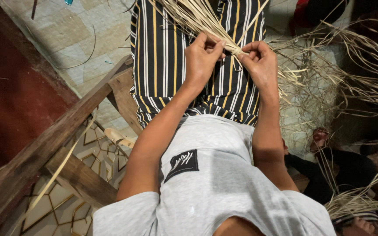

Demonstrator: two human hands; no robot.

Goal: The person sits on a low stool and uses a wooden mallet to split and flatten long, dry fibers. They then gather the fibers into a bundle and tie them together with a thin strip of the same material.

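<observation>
Both hands pinch a bundle of dry straw (pixel 197 19) at 12 o'clock: left hand (pixel 203 57) closed on it, right hand (pixel 261 63) gripping the tied point. Binding looks partly done; loose straw (pixel 324 83) at 3 o'clock remains.

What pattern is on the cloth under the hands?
Dark striped cloth with white and yellow lengthwise stripes, clear in the head view.

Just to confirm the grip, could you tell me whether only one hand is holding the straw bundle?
No, both the left hand and the right hand grip the straw bundle where it is gathered.
</observation>
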